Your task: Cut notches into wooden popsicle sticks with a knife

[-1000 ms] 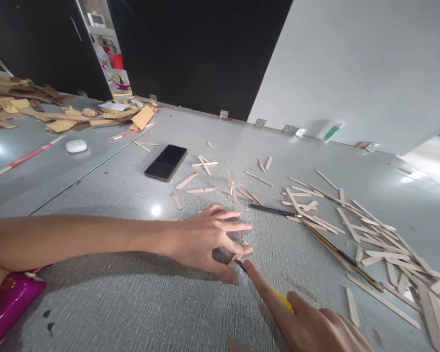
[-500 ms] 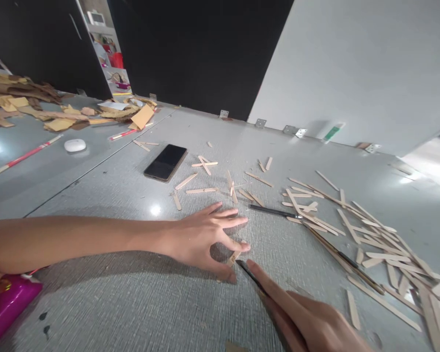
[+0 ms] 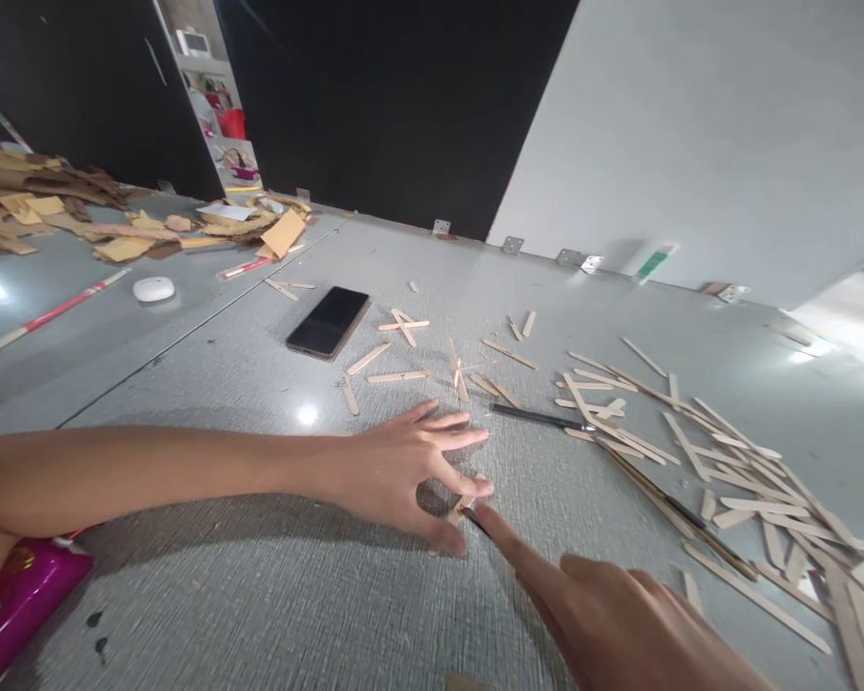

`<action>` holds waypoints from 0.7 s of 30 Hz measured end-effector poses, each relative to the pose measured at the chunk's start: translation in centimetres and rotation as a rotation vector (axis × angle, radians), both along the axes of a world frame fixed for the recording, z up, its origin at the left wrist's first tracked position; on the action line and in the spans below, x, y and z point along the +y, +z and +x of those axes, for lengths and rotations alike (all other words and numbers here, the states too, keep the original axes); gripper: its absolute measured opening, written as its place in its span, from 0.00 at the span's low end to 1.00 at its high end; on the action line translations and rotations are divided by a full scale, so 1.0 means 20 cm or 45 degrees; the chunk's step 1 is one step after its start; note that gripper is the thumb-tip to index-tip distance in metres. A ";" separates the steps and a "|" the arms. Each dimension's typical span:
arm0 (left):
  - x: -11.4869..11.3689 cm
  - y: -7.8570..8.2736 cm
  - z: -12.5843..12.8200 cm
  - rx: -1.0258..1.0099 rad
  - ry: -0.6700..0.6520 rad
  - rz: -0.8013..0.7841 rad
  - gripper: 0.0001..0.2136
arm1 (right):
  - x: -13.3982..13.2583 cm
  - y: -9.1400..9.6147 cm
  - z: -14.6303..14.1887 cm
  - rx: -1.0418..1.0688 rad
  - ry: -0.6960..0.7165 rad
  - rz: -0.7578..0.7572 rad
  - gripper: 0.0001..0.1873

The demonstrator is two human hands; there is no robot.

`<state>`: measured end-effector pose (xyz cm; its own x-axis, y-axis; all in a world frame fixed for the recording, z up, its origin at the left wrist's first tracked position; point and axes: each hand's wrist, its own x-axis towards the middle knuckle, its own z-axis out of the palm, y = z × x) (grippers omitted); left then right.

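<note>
My left hand [image 3: 410, 470] rests on the grey table [image 3: 259, 595], pinching a short piece of wooden stick [image 3: 465, 503] between thumb and forefinger, the other fingers stretched out. My right hand [image 3: 619, 624] comes in from the lower right, its forefinger laid along a cutter whose dark blade [image 3: 477, 521] touches the stick piece. The cutter's body is hidden under the hand.
Several wooden sticks [image 3: 691, 451] lie scattered to the right and behind the hands. A black pen-like tool [image 3: 537, 416] lies among them. A phone [image 3: 328, 321] lies further back, a white mouse [image 3: 153, 289] and cardboard scraps [image 3: 115, 226] at the far left. A magenta object [image 3: 21, 595] lies under my left arm.
My right hand has pushed forward again after drawing back a little, so the blade sits at the stick piece. The left hand has hardly moved. The cutter's yellow body no longer shows.
</note>
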<state>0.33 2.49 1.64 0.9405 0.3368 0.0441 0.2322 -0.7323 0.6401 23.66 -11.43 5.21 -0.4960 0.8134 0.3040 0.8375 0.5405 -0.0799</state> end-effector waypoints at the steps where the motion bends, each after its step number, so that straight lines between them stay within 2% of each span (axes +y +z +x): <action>1: 0.00 0.00 0.00 0.005 0.004 -0.001 0.34 | 0.01 0.02 -0.01 -0.116 0.087 0.010 0.29; 3: 0.00 0.01 0.00 0.022 0.011 -0.010 0.34 | 0.03 0.05 -0.02 -0.322 0.207 0.017 0.31; 6: 0.00 0.01 0.00 0.042 0.012 -0.012 0.33 | 0.04 0.09 -0.05 -0.419 0.183 -0.039 0.29; 8: 0.00 0.01 0.00 0.056 0.015 0.007 0.33 | 0.03 0.11 -0.06 -0.472 0.141 -0.097 0.31; 12: 0.00 0.01 0.01 0.087 0.038 0.043 0.32 | -0.01 0.12 -0.06 -0.529 0.139 -0.128 0.38; 17: -0.01 0.02 0.02 0.115 0.035 0.054 0.32 | -0.02 0.13 -0.08 -0.545 0.161 -0.100 0.41; 21: 0.00 0.03 0.02 0.114 0.038 0.042 0.32 | -0.04 0.09 -0.06 -0.524 0.171 -0.025 0.40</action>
<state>0.70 2.48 2.18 0.9308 0.3643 -0.0286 0.3095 -0.7444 0.5917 22.36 -12.22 7.10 -0.6745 0.7370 0.0440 0.7240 0.6486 0.2348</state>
